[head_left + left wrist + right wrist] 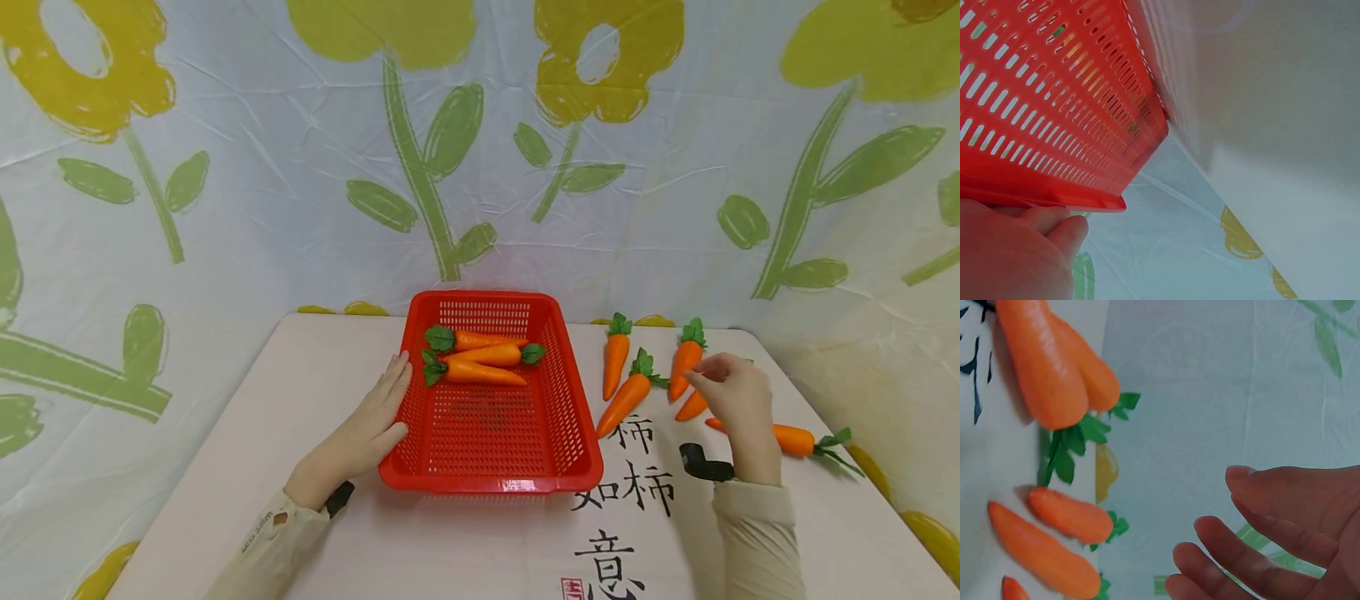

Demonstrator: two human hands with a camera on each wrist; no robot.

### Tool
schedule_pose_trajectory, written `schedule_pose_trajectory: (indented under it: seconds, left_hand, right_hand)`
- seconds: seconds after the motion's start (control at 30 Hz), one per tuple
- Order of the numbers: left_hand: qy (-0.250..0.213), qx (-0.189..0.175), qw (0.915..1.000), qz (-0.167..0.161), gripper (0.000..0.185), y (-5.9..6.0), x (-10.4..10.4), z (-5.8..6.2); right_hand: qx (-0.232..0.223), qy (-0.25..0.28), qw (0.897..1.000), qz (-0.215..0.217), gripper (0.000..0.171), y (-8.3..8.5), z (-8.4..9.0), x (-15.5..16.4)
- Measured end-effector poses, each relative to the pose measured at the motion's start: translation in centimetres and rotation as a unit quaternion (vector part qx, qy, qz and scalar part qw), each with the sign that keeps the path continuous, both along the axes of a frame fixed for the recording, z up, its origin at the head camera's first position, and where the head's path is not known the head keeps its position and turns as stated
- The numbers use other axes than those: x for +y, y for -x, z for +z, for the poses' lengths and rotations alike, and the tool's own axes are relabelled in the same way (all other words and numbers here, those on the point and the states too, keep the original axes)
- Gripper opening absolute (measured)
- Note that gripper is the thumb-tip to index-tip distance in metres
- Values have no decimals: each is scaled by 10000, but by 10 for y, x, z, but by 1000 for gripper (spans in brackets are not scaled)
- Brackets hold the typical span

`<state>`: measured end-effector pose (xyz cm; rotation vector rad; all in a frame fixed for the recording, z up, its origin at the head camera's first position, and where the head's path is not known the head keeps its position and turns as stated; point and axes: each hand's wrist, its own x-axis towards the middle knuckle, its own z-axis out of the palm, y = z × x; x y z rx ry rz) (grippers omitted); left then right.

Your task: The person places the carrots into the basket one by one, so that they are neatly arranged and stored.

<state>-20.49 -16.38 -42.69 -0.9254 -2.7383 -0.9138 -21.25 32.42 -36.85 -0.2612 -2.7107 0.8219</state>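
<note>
A red slotted basket [491,482] stands mid-table and holds three orange carrots [480,360] with green tops at its far end. My left hand [372,419] lies flat against the basket's left wall, fingers straight and thumb near the front corner. In the left wrist view the hand [1016,250] sits just under the basket's rim [1054,194]. Empty, with fingers loosely extended, my right hand [731,396] hovers over several loose carrots [628,398] to the right of the basket. The right wrist view shows those fingers [1254,550] apart from the carrots [1041,356].
The pale table [262,433] has black calligraphy [622,492] printed near its front. One carrot [795,437] lies past my right hand toward the table's right edge. A flower-patterned cloth [300,167] hangs close behind and around the table.
</note>
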Motion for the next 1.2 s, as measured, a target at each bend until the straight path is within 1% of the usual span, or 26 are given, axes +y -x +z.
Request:
schedule_pose_trajectory:
  seconds: [0.27, 0.47, 0.53, 0.7, 0.8, 1.0, 1.1, 1.2]
  left_hand:
    - [31, -73, 10000, 2, 72, 0, 0, 0]
    - [32, -55, 10000, -4, 73, 0, 0, 1]
    - [3, -44, 10000, 4, 73, 0, 0, 1]
    - [-25, -40, 10000, 6, 73, -1, 1, 2]
    - [13, -69, 10000, 4, 73, -1, 0, 1]
    - [23, -53, 10000, -28, 72, -1, 0, 2]
    - [26, -21, 10000, -43, 72, -1, 0, 2]
    - [21, -63, 10000, -34, 73, -1, 0, 2]
  right_hand:
    - [-396, -21, 9989, -250, 29, -1, -13, 28]
    - [-806, 208, 9952, -522, 32, -2, -25, 49]
    - [-878, 248, 9939, -612, 32, -3, -29, 57]
    - [-891, 511, 9912, -839, 34, -9, -35, 76]
    - [-927, 744, 9881, -971, 39, -13, -38, 88]
    - [-979, 878, 9833, -1254, 52, -17, -47, 108]
    - [-1118, 993, 9776, -1480, 54, -18, -51, 115]
    - [-1129, 958, 9755, -1629, 55, -20, -56, 119]
